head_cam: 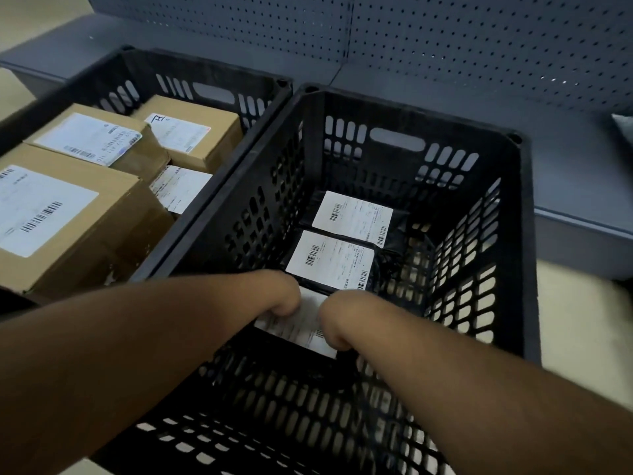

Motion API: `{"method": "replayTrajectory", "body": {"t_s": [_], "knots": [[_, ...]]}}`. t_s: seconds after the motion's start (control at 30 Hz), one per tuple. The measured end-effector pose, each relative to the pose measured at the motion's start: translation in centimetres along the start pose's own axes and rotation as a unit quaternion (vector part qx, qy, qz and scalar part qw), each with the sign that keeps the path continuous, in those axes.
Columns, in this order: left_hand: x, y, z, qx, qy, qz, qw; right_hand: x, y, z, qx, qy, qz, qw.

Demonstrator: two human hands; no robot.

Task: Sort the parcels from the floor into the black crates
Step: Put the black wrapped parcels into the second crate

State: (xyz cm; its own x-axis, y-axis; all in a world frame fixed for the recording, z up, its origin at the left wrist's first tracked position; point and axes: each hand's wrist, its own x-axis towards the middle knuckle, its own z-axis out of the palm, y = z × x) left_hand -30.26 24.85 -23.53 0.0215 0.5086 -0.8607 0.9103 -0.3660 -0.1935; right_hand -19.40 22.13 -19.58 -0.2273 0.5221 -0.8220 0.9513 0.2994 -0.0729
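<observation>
Both hands' fingers, left hand and right hand, hold a white-labelled black parcel inside the crate.

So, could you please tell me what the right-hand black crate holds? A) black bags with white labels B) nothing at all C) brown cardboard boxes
A: the right-hand black plastic crate holds black plastic bags with white labels, while the brown cardboard boxes sit in the left crate.
</observation>
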Motion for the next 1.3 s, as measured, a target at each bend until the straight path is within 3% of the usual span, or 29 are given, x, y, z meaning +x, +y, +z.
{"method": "replayTrajectory", "body": {"t_s": [0.07,0.17,0.3,0.43,0.53,0.67,0.8,1.0,1.07,1.2,1.3], "knots": [[-1.1,0.0,-0.9,-0.073,0.004,-0.018,0.997,-0.9,0.9,-1.4,-0.034,0.035,-0.002,0.999],[-1.9,0.7,-2.1,-0.061,0.011,-0.022,0.998,-2.8,3.3,-3.3,-0.063,0.130,0.009,0.989],[-3.5,1.2,-4.5,-0.124,0.111,-0.032,0.985,-5.7,7.1,-4.8,0.036,0.224,0.070,0.971],[-4.9,2.7,-8.2,-0.171,0.206,-0.034,0.963,-8.9,10.0,-5.4,0.148,0.344,0.009,0.927],[-6.2,4.2,-11.4,-0.226,0.304,-0.020,0.925,-11.6,12.2,-5.1,0.187,0.438,-0.028,0.879],[-8.9,7.5,-14.8,-0.324,0.430,0.023,0.842,-15.0,16.4,-4.0,0.193,0.511,-0.013,0.838],[-11.2,12.0,-16.5,-0.346,0.488,0.057,0.799,-18.1,21.4,-1.8,0.196,0.517,0.030,0.833],[-14.4,19.6,-16.9,-0.310,0.534,0.142,0.774,-22.7,28.5,3.9,0.203,0.499,0.087,0.838],[-15.1,22.5,-16.4,-0.297,0.519,0.176,0.782,-24.1,31.0,6.7,0.204,0.477,0.109,0.848],[-15.3,28.0,-13.8,-0.281,0.430,0.213,0.831,-26.5,35.2,12.6,0.218,0.415,0.161,0.869],[-14.5,31.8,-11.5,-0.267,0.374,0.224,0.859,-27.9,38.2,17.1,0.271,0.380,0.196,0.862]]}}
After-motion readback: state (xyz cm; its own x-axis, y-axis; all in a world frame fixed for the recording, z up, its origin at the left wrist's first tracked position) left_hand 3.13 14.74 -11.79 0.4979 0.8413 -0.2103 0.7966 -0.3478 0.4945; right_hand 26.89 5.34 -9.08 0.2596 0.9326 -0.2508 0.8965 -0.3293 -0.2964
